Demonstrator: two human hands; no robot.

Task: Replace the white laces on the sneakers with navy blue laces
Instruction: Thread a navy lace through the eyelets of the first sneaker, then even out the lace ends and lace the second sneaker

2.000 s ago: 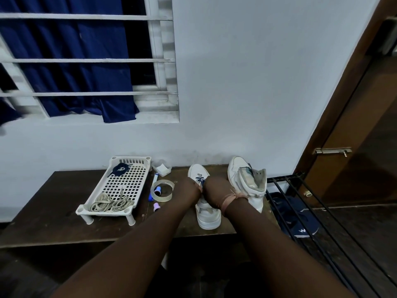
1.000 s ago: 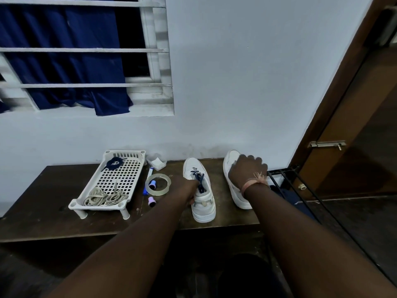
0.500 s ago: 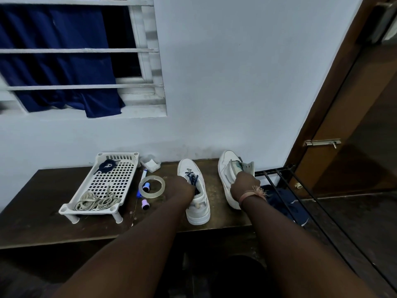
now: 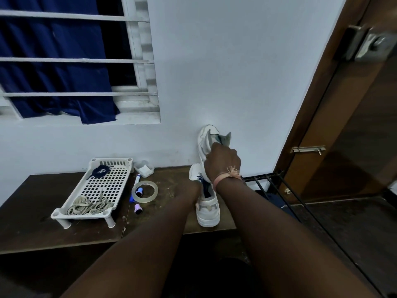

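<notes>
My right hand (image 4: 222, 162) grips a white unlaced sneaker (image 4: 206, 137) by its collar and holds it tilted up in the air against the wall. Below it, a second white sneaker (image 4: 208, 212) stands on the dark wooden bench (image 4: 32, 222), with a navy blue lace (image 4: 202, 182) in its front eyelets. My left hand (image 4: 194, 190) rests against that sneaker's left side, its fingers mostly hidden. A white perforated tray (image 4: 108, 186) at the left holds the loose white laces (image 4: 90, 206) and a bundled navy lace (image 4: 100, 171).
A clear tape roll (image 4: 145, 192), a blue marker (image 4: 136, 181), a small purple cap (image 4: 138, 209) and a white wad (image 4: 144, 169) lie between tray and sneaker. A black metal shoe rack (image 4: 277, 181) and a wooden door (image 4: 348, 136) are at the right.
My right hand left the laced sneaker, took the unlaced sneaker by its collar and has lifted it off the bench, up along the wall. My left hand stays at the laced sneaker.
</notes>
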